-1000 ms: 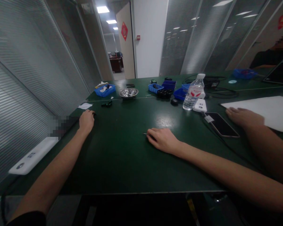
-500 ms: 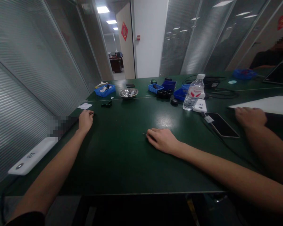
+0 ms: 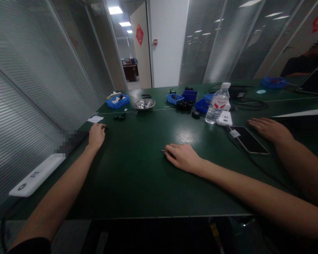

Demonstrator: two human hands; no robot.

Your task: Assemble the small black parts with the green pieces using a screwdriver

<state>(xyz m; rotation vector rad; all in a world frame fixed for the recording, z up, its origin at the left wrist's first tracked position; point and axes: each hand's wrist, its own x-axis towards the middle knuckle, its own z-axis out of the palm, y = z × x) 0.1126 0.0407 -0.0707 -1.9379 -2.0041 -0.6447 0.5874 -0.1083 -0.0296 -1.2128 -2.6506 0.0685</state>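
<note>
My left hand [image 3: 96,135] rests on the left part of the green table [image 3: 132,169], fingers closed around a small black item [image 3: 106,127] that mostly hides behind the fingertips. Just beyond it lie a white paper [image 3: 95,119] and a black part [image 3: 120,116]. Near the table's middle, my right hand [image 3: 182,157] lies with curled fingers on a slim item with a thin metallic tip [image 3: 162,150]. The tip points left, and the rest is covered by the hand, so its kind cannot be made out.
Blue bins [image 3: 118,102], a metal bowl [image 3: 144,104] and black parts [image 3: 184,106] stand farther back. A water bottle [image 3: 218,104], white device [image 3: 224,119] and phone [image 3: 249,140] are to the right. Another person's hand [image 3: 271,130] lies beside the phone. A white bar [image 3: 37,176] lines the left edge.
The other person's hand at the right has moved left and flattened, and the white sheet under it has shifted away to the right. Both my hands have stayed still.
</note>
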